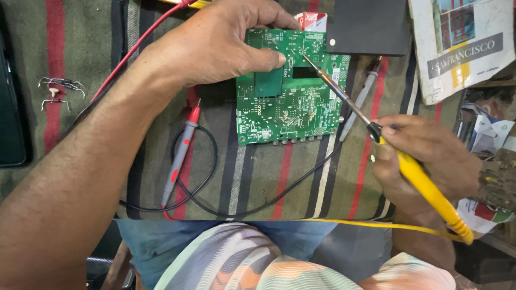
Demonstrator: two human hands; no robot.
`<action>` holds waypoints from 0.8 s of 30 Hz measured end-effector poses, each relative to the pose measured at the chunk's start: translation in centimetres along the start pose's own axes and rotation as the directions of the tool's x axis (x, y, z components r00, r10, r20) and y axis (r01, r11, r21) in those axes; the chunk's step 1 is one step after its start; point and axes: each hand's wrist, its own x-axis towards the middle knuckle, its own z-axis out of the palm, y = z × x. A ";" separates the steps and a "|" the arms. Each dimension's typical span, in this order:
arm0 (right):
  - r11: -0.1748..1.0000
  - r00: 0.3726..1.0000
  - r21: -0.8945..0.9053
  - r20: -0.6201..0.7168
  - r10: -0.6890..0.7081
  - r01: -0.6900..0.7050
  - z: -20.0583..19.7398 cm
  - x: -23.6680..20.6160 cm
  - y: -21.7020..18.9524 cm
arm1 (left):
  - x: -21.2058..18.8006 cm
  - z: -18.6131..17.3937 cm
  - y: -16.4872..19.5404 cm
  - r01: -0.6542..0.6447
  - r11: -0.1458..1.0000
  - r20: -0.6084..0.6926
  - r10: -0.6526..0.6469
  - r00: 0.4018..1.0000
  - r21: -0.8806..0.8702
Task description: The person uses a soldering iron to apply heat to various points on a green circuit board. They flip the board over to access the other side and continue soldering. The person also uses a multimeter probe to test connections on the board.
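A green circuit board lies on a striped cloth. My left hand reaches in from the left and grips the board's upper left edge, thumb pressed on its face. My right hand holds a yellow-handled soldering iron like a pen. The iron's thin metal tip touches the board near its top middle, just right of my left thumb.
A grey-and-red multimeter probe with black and red leads lies left of the board; a second probe lies to its right. A black box and a printed booklet sit at the top right. Small metal clips rest at the far left.
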 end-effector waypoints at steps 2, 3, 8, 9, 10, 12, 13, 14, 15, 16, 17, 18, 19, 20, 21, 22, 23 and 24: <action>1.000 0.999 0.016 0.029 -0.020 0.019 0.6 -2.1 2.0 | 0.0 0.0 0.0 -0.008 1.000 0.002 0.008 1.000 -0.013; 0.998 0.998 0.024 0.024 -0.053 0.052 1.1 -3.2 2.7 | 0.1 0.0 0.0 0.003 1.000 0.003 -0.003 1.000 -0.017; 0.999 0.999 0.032 0.005 -0.038 0.038 1.8 -5.0 3.1 | 0.2 0.1 -0.3 0.018 1.000 -0.003 -0.018 1.000 -0.014; 1.000 1.000 -0.009 0.012 0.008 -0.008 1.1 -4.1 2.7 | 0.2 0.0 -0.4 0.011 1.000 0.000 -0.011 1.000 -0.016; 0.997 0.998 -0.050 0.017 0.056 -0.055 0.3 -2.9 1.9 | 0.2 0.0 -0.5 0.004 1.000 0.003 -0.004 1.000 -0.017; 0.999 0.999 -0.054 0.034 0.001 0.001 -2.2 0.4 0.2 | 0.2 -0.1 -0.6 -0.008 1.000 0.010 0.008 1.000 -0.018; 0.998 0.999 -0.058 0.041 -0.028 0.030 -3.2 2.0 -0.7 | 0.3 -0.1 -0.6 -0.016 1.000 0.012 0.016 1.000 -0.015; 0.997 0.997 -0.071 0.069 -0.025 0.030 -4.4 3.6 -1.4 | 0.3 -0.1 -0.7 -0.024 1.000 0.014 0.024 1.000 -0.012; 0.996 0.995 -0.085 0.098 -0.023 0.032 -5.3 5.0 -2.2 | 0.3 -0.2 -0.7 -0.023 1.000 0.017 0.023 1.000 -0.006; 0.995 0.992 -0.098 0.127 -0.022 0.035 -5.8 6.3 -3.3 | 0.3 -0.3 -0.7 -0.022 1.000 0.019 0.022 1.000 0.000; 0.975 0.972 -0.098 -0.143 0.184 -0.199 -4.7 6.9 -4.8 | 0.3 -0.3 -0.7 -0.021 1.000 0.020 0.021 1.000 0.006; 0.910 0.842 -0.037 -0.397 0.366 -0.413 -2.3 7.2 -7.4 | 0.3 -0.4 -0.8 -0.017 1.000 0.022 0.017 1.000 0.007; 0.907 0.822 -0.031 -0.437 0.366 -0.420 -2.2 7.4 -7.8 | 0.3 -0.4 -0.8 -0.012 1.000 0.021 0.012 1.000 0.007; 0.904 0.800 -0.024 -0.476 0.366 -0.427 -2.0 7.3 -8.0 | 0.3 -0.4 -0.8 -0.006 1.000 0.020 0.006 1.000 0.009; 0.966 0.928 -0.095 -0.316 0.199 -0.240 -3.3 6.6 -6.8 | 0.4 -0.4 -0.8 -0.015 1.000 0.017 0.015 1.000 0.014; 0.991 0.991 -0.127 -0.137 0.016 -0.034 -4.4 6.0 -5.3 | 0.4 -0.4 -0.8 -0.021 1.000 0.015 0.021 1.000 0.018; 0.997 0.998 -0.064 -0.033 0.051 -0.053 -4.8 5.1 -3.5 | 0.4 -0.4 -0.8 -0.028 0.999 0.016 0.027 1.000 0.021; 0.997 0.994 -0.005 0.073 0.082 -0.082 -4.6 3.7 -1.9 | 0.3 -0.3 -0.9 -0.015 1.000 0.014 0.015 1.000 -0.001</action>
